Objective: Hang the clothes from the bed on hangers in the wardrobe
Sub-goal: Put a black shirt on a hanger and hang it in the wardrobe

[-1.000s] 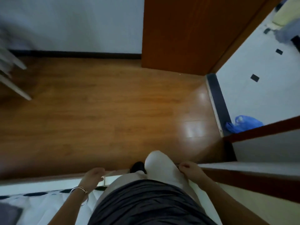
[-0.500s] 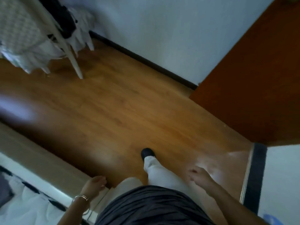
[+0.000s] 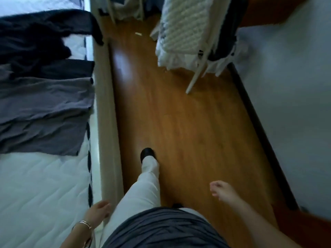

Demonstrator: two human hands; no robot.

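Both hands are empty right now. The left hand point(image 3: 98, 211) hangs loose with fingers relaxed and spread a bit, right at the edge of the bed, thin gold bangles point(image 3: 84, 224) on the wrist. The right hand point(image 3: 221, 191) is out to the side over the floor, fingers curled in loosely but gripping nothing.

The person stands in the narrow strip between the bed and the wall, in white trousers point(image 3: 146, 187) and a dark grey wrinkled top point(image 3: 161, 230), with one black shoe point(image 3: 147, 152) forward on the floor.

The floor is glossy orange-brown wood laminate point(image 3: 188, 122), with a bright patch of light reflected near the bed frame. On the left is the bed with a white quilted mattress point(image 3: 41, 194) and a pale beige side rail point(image 3: 107, 113) running along the floor strip. The clothes sit on the mattress further up: a flat grey garment point(image 3: 44, 113) spread out, touching a darker navy one point(image 3: 53, 70) above it, and a crumpled black piece point(image 3: 41, 29) beyond that, partly hanging over the rail.

Across the strip stands a white clothes rack point(image 3: 197, 72), tilted in this view, loaded with a chunky white knit point(image 3: 186, 24) and other pale and dark fabrics. The wall point(image 3: 290, 104) on the right is plain pale grey-white with a dark skirting board point(image 3: 259, 126) along the bottom. A small pale scrap point(image 3: 138, 34) lies on the floor near the rack.
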